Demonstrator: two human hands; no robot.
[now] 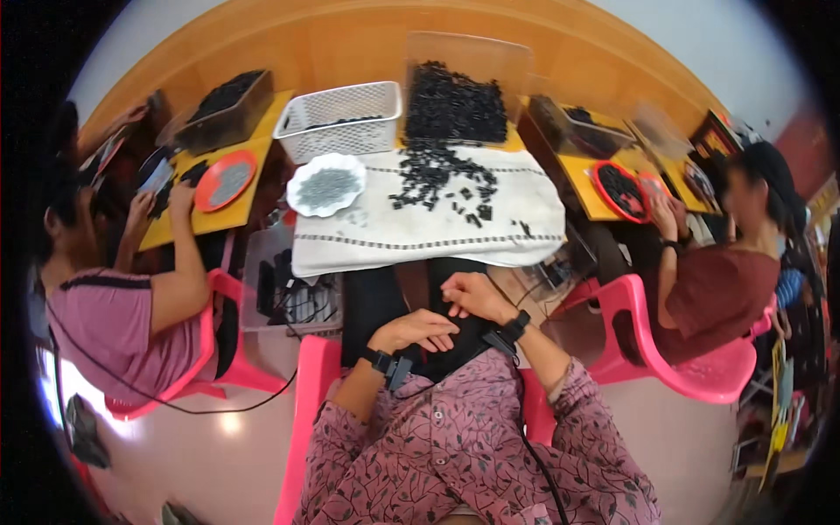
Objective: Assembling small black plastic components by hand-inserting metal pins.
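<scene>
My left hand (pixel 416 330) lies on my dark-trousered lap with its fingers stretched out and nothing in it. Just beyond it, my right hand (pixel 478 296) rests on my lap, its fingers loosely bent and apart, with no object visible in it. Both hands are below the near edge of a table covered by a white cloth (pixel 367 249). On the cloth lies a loose heap of small black plastic parts (pixel 435 172), with a few strewn nearer to me. To its left stands a white scalloped plate (pixel 300 199) full of small grey pieces, too small to name.
Behind the heap, a clear bin (pixel 468 48) of black parts stands beside a white perforated basket (pixel 341 140). Co-workers sit at yellow tables on both sides, with an orange plate (pixel 248 166) and a red plate (pixel 604 191). A clear box (pixel 262 306) is by my left leg.
</scene>
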